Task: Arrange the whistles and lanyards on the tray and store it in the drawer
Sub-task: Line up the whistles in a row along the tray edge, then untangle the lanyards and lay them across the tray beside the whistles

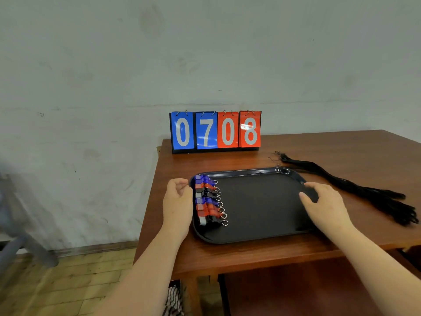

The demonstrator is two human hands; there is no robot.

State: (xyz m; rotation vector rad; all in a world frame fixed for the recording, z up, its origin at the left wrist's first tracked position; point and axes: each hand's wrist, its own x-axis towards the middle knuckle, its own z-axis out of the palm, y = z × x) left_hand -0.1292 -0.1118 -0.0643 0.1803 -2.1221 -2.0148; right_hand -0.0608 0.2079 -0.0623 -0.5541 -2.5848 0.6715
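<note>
A black tray [255, 233] lies on the wooden table. Along its left side several whistles [208, 199], blue, red and black with metal rings, sit in a neat column. My left hand [177, 201] rests at the tray's left rim beside the whistles, fingers loosely curled, holding nothing. My right hand [323, 206] lies over the tray's right rim with fingers spread, empty. A bundle of black lanyards [355, 185] lies on the table to the right of the tray, off it.
A flip scoreboard [215, 131] reading 0708 stands at the table's back edge against the wall. The wooden table [250, 254] has its left edge close to the tray. Below the front edge is an open brown recess [296, 290]. A grey frame [20, 245] stands at far left.
</note>
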